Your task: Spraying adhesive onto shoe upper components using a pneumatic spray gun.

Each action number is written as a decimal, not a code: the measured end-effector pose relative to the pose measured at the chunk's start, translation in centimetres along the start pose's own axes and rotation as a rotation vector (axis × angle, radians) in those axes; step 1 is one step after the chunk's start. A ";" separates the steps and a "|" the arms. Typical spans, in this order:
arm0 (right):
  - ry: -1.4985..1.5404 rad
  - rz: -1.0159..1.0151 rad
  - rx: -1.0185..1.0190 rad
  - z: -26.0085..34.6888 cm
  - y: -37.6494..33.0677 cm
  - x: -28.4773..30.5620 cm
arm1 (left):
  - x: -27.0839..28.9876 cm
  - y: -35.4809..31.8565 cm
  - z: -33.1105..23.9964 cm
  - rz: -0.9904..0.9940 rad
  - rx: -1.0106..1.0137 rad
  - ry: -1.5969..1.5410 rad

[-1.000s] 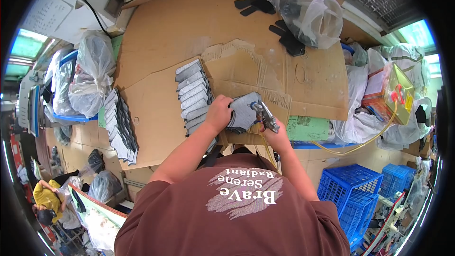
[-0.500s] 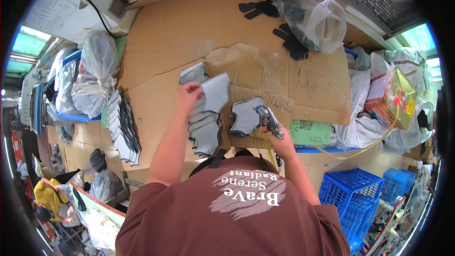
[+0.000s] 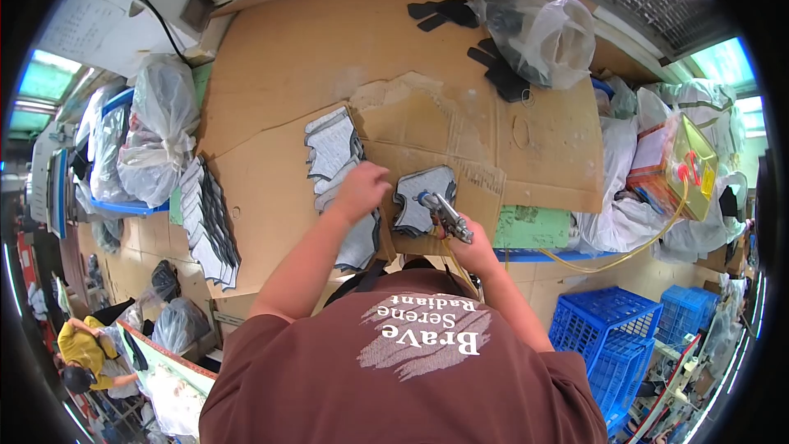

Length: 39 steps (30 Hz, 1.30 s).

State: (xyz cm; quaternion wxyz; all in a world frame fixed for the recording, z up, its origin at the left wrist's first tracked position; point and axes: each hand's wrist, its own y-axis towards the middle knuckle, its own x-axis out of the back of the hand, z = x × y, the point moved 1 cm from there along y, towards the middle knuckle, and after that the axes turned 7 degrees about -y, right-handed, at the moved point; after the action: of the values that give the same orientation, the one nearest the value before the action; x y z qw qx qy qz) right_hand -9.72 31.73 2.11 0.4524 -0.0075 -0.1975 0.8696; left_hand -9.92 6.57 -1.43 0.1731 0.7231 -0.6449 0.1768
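My right hand (image 3: 472,248) grips a metal spray gun (image 3: 442,212) whose nozzle points at a grey cut piece (image 3: 424,201) lying flat on the cardboard-covered table (image 3: 296,57). My left hand (image 3: 358,191) hovers over a fanned row of grey pieces (image 3: 333,150), fingers loosely curled, holding nothing that I can see. A yellow hose (image 3: 608,259) runs from the gun toward the right.
A second stack of grey pieces (image 3: 207,226) lies at the left edge. Tied plastic bags (image 3: 156,131) stand left, a clear bag (image 3: 542,33) and black pieces (image 3: 444,10) at the back. A yellow-green can (image 3: 686,168) and blue crates (image 3: 612,337) are on the right.
My left hand carried a grey piece to the fanned row, put it down, and has come back toward the piece under the spray gun. The right hand stayed put.
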 end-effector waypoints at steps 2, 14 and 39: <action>-0.009 -0.007 0.004 -0.2 0.2 -0.2 | -1.8 -0.5 -0.6 0.054 0.059 -0.026; -0.011 -0.051 -0.056 -0.2 0.4 -0.3 | -3.4 -0.9 -0.8 -0.018 0.050 0.068; 0.010 -0.096 -0.033 0.0 -0.6 1.2 | 7.9 -0.5 5.0 -0.343 0.520 -0.511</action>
State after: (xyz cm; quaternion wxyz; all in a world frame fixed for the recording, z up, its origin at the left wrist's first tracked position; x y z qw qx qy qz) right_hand -9.97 33.01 2.54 0.4946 -0.0097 -0.2097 0.8434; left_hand -8.44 -2.67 -2.00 -0.1544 0.8607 -0.4708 0.1169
